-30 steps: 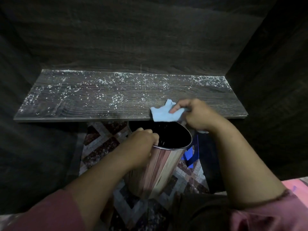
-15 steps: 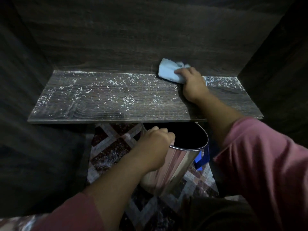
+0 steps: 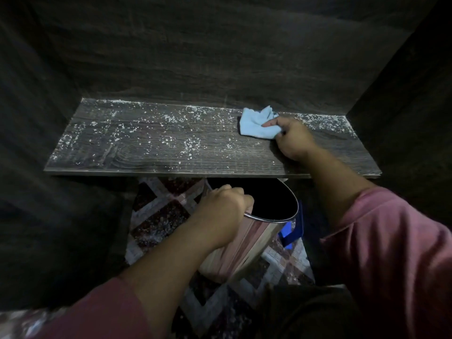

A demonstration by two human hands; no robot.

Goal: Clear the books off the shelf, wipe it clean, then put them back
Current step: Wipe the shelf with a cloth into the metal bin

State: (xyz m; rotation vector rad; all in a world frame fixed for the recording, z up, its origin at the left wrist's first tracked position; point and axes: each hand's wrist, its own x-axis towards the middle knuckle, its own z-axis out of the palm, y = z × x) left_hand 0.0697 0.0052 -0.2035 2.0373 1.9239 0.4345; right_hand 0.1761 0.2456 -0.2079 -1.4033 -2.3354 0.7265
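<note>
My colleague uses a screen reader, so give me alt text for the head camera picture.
A right hand holds a light blue cloth against a dark wooden shelf strewn with white crumbs, while the left hand grips the rim of a shiny metal bin tilted below its front edge.

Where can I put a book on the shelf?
The shelf is bare, though crumby, from the left wall to the cloth. The right hand and cloth crowd the right end; below the front edge, the left hand holds a bin.
</note>
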